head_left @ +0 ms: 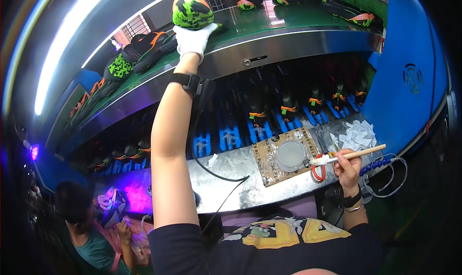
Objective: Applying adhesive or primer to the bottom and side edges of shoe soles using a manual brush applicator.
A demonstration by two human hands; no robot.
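My left hand, in a white glove, reaches up to the green conveyor belt and grips a shoe patterned in green, black and orange. The fingers are partly hidden behind it. My right hand is bare and closed around the wooden handle of a brush. Its pale bristles point left, close to a clear round tub of cloudy liquid on a piece of cardboard. A red-handled tool lies under the brush.
Crumpled white paper heaps at the bench's right end. Below the belt, several shoes sit on blue holders. A black cable crosses the metal bench. At lower left, a co-worker handles a shoe under purple light.
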